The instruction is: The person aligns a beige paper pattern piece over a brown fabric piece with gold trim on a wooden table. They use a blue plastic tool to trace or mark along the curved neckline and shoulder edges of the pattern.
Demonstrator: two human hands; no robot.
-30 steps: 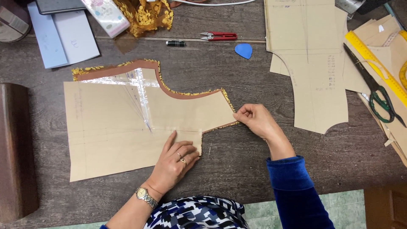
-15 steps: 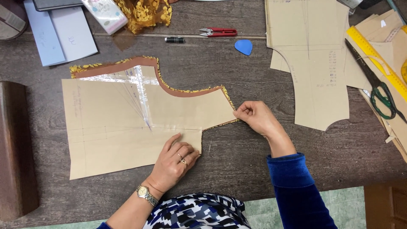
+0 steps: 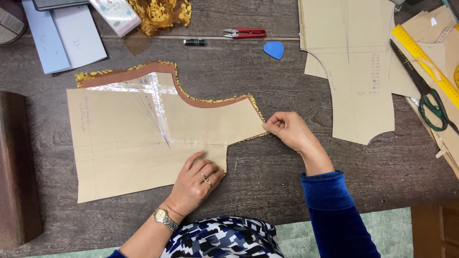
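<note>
Head view: nearest, at 6 o'clock, a patterned blue, black and white garment and a blue velvet sleeve over pale green floor tiles. Just beyond, the left hand, with rings and a wristwatch, lies flat with fingers spread loosely, pressing the lower edge of a tan paper pattern. The right hand is closed in a pinch on the pattern's pointed right corner, at about 3 o'clock from the left hand. The pattern lies mid-table on brown fabric with gold trim that shows along its top edge; clear tape crosses the paper.

No container shows its contents. A dark wooden block sits at 9 o'clock.

The table is dark worn wood. At 2 o'clock lie more pattern pieces, green-handled scissors and a yellow ruler. At 12 o'clock lie a blue chalk, red snips, a small black tube and gold lace. At 11 o'clock are pale blue sheets.
</note>
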